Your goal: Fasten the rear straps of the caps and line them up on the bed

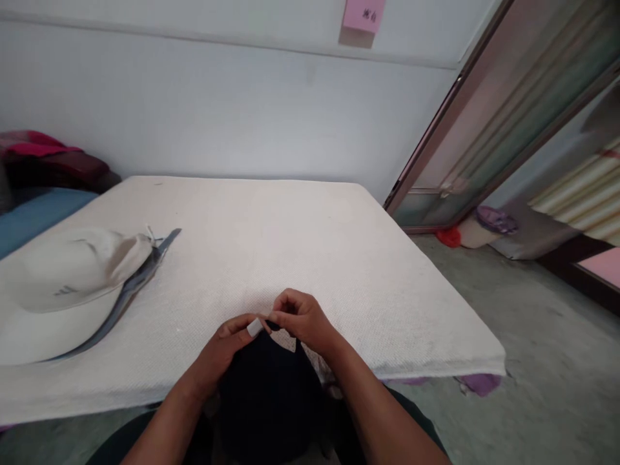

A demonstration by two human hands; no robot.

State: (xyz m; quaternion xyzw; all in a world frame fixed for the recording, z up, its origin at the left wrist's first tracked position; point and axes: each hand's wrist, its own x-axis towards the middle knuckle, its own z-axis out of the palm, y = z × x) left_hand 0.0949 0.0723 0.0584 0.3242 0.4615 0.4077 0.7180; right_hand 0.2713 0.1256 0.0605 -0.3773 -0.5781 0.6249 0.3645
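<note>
Pinching left hand point(220, 352): I'm seeing it at the lower centre of the frame, its thumb and forefinger pressing together on the top edge of the dark cap point(271, 394); a white patch point(254, 327) is covering part of the thumb, tape or tag I can't tell.
Right hand point(305, 320): just beside the left, it is holding thumb and forefinger together on the cap's narrow strap point(274, 325), the fingers partly hiding it.
Dark cap: it is hanging below both grips, filling the bottom centre of the frame, its arched gap facing up between the hands.
Table point(290, 239): its pale woven cover is spreading across the middle of the frame, just beyond the hands.
White cap point(62, 278): it is lying at the left of the frame, well apart from the hands, and a grey brim point(133, 278) is showing beneath it.
Wall point(217, 116): it is standing behind the table, a pink note point(364, 14) hanging at upper centre.
</note>
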